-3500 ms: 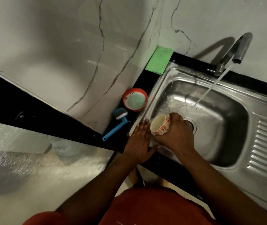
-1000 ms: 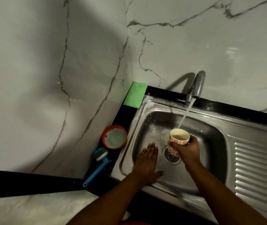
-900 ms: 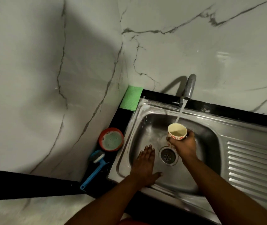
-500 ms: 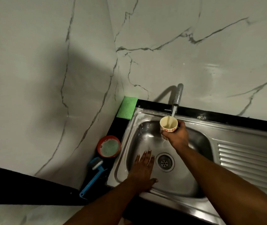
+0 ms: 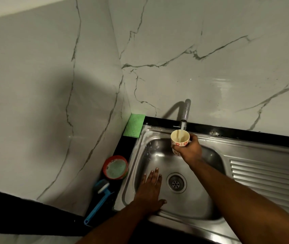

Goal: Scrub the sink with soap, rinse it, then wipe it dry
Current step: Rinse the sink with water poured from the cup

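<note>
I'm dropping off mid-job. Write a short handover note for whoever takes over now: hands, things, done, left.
Right hand grips the cup under the running tap, filling it.
Left hand lies flat on the sink floor, left of the drain.
Soap tub and brush sit on the counter left of the sink; green cloth in the back corner.
Done: scrubbing, apparently; some suds on the rim.
Left: finish rinsing, shut tap, wipe dry.
</note>
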Demonstrator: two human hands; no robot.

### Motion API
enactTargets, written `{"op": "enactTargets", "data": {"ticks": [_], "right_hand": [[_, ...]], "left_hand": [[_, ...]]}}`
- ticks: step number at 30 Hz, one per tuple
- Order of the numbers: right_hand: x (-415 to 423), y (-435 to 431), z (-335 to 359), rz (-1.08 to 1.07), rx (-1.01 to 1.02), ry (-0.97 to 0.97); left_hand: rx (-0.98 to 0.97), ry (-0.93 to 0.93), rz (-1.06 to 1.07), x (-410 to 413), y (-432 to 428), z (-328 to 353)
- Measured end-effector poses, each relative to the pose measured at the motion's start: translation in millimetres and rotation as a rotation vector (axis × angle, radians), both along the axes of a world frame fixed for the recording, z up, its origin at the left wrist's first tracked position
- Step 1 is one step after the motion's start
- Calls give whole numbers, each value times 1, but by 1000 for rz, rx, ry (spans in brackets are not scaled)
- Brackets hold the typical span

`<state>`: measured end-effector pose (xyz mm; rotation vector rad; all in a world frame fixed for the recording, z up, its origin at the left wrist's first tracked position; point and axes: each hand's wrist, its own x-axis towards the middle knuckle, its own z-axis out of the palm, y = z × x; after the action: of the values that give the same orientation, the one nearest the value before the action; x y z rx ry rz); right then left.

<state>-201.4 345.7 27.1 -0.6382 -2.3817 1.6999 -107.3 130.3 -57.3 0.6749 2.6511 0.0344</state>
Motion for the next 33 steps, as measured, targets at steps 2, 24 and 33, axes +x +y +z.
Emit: {"op": "enactTargets", "data": {"ticks": [2,24,33], "right_hand": [[1,0,2,-7,-3,6],[2,-1,6,-12,12,9],[2,2,3,-18,-1,-11]], "left_hand": [[5,12,4,-1,2,1],[58,41,39,-1,5,-1],[60,33,42,2,0,-4]]}}
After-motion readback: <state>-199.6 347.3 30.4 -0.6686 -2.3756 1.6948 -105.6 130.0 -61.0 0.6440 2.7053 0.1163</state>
